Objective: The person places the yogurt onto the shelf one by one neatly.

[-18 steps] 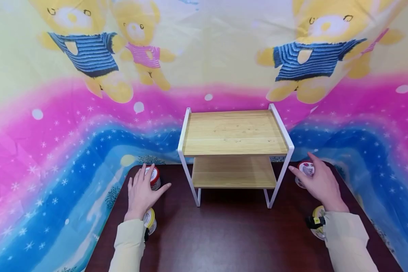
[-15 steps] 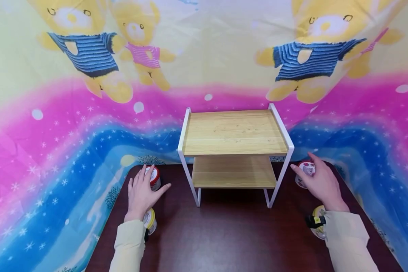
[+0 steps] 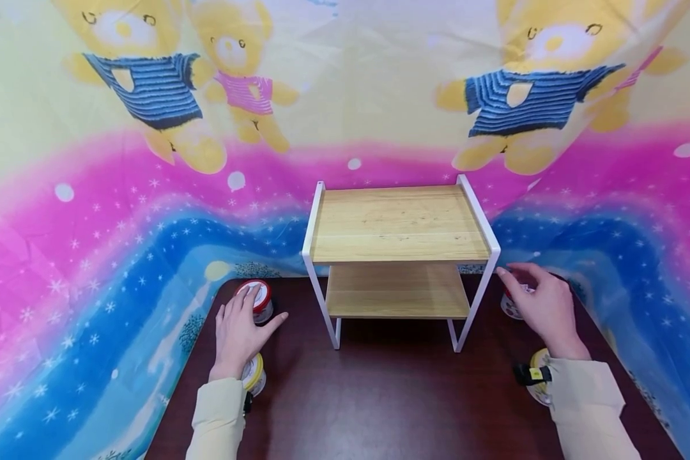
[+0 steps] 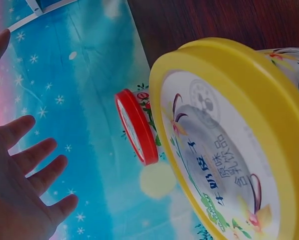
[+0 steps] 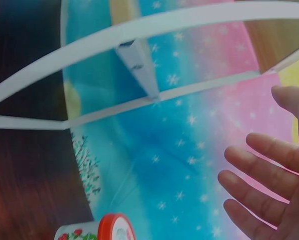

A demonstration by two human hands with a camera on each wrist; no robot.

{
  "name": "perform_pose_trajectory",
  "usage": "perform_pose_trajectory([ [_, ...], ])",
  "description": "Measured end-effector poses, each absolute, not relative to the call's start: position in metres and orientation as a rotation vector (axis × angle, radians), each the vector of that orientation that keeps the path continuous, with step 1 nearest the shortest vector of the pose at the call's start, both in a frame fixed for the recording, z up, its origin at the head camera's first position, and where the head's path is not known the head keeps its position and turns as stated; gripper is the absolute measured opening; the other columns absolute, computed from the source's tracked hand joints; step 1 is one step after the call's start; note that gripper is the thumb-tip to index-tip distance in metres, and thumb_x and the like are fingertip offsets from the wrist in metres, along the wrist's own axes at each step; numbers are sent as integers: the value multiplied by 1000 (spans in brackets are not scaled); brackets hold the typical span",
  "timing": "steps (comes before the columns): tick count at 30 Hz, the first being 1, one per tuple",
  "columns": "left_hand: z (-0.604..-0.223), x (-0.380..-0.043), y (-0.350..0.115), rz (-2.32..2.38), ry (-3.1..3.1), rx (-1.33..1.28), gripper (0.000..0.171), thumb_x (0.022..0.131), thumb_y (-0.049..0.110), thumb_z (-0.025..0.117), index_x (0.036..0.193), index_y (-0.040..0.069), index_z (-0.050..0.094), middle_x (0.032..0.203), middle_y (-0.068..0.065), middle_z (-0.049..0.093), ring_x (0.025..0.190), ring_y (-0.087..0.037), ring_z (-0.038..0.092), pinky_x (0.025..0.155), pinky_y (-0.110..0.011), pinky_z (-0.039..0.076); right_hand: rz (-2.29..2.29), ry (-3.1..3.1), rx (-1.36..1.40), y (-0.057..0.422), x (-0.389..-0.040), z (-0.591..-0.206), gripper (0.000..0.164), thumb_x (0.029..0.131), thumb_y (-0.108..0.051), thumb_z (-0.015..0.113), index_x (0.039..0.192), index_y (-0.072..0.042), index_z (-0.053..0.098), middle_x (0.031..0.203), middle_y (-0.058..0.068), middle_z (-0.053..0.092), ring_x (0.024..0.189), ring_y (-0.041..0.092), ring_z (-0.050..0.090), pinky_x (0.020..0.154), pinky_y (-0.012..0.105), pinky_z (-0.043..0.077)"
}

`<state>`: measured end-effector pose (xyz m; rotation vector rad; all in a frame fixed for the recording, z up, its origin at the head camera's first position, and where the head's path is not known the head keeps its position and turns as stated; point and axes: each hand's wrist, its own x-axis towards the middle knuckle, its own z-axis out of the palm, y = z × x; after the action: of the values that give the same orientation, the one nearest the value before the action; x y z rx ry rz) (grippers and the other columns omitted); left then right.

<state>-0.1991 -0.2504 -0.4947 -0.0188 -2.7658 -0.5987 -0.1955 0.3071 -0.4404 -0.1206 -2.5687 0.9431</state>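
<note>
In the head view my left hand (image 3: 241, 335) hovers with fingers spread over a red-lidded tub (image 3: 262, 301) at the table's back left. A yellow-lidded tub (image 3: 255, 375) stands nearer, partly behind that wrist; its printed lid (image 4: 224, 145) looms large in the left wrist view. On the right, my other hand (image 3: 543, 313) arches above a second red-lidded tub (image 3: 512, 308), mostly hidden by the thumb and palm. In the right wrist view its fingers are parted and hold nothing. Another yellow-lidded tub (image 3: 537, 391) sits beneath the right wrist.
Between the hands stands a two-tier wooden shelf (image 3: 399, 223) with a white frame, close to my right thumb. It rests on a dark brown table (image 3: 362, 396). A bear-printed cloth (image 3: 374, 96) hangs behind and around the table.
My right hand's fingers have bent down over the red-lidded tub, covering more of its lid. The left fingers have drawn slightly lower, showing more of the red lid there.
</note>
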Motion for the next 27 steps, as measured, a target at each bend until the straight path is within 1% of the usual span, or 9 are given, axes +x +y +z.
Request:
perform_pose_trajectory([
  [6,-495,-196,-253,-588,-2781,-4,98,80,70,72,154,13,43,152,-21,43,139,-42,37,114,-68,17,963,-2462,-114,296,-195,-429,51,100,-49,60,126,-6,70,120,22,68,104,40,62,79,55,48],
  [12,-497,-190,-257,-586,-2809,27,99,81,73,69,156,15,40,154,-22,41,138,-44,36,113,-68,17,1006,-2410,-89,285,-194,-419,47,101,-45,61,124,-5,72,121,22,68,110,42,62,84,58,49],
  [13,-497,-189,-257,-590,-2810,30,100,81,73,69,156,15,40,154,-22,41,138,-44,36,114,-68,16,1013,-2407,-93,283,-193,-417,47,101,-45,61,124,-5,72,122,22,68,109,42,62,84,55,50],
  [15,-497,-187,-259,-597,-2809,29,100,81,73,68,156,13,41,153,-22,42,138,-44,37,114,-68,16,1019,-2409,-106,281,-192,-415,48,101,-47,60,125,-6,71,122,20,69,108,39,64,81,45,51],
  [17,-498,-184,-260,-599,-2807,25,99,82,73,68,156,12,41,152,-23,43,138,-44,37,113,-68,17,1028,-2404,-118,279,-191,-413,49,102,-48,57,126,-7,71,119,19,70,105,35,64,79,36,49],
  [18,-499,-183,-261,-597,-2806,22,99,82,72,69,155,12,41,152,-23,43,138,-44,37,113,-68,17,1028,-2399,-122,278,-191,-412,49,103,-47,56,126,-7,71,118,18,70,104,34,65,78,33,47],
  [20,-501,-180,-263,-588,-2807,21,98,82,71,69,155,11,42,151,-24,44,138,-44,38,113,-69,18,1034,-2389,-125,277,-190,-410,49,104,-47,54,127,-6,70,116,18,71,103,32,64,79,31,46],
  [23,-504,-178,-267,-582,-2814,32,98,83,70,70,155,10,42,150,-25,45,137,-45,39,112,-69,19,1045,-2365,-118,274,-189,-406,49,105,-46,52,127,-6,70,114,17,72,102,32,64,81,33,45],
  [27,-509,-174,-269,-585,-2838,51,99,83,69,70,155,8,41,149,-25,45,135,-45,40,112,-69,20,1076,-2342,-96,269,-186,-401,48,106,-45,50,125,-6,71,114,17,72,103,31,65,82,29,44],
])
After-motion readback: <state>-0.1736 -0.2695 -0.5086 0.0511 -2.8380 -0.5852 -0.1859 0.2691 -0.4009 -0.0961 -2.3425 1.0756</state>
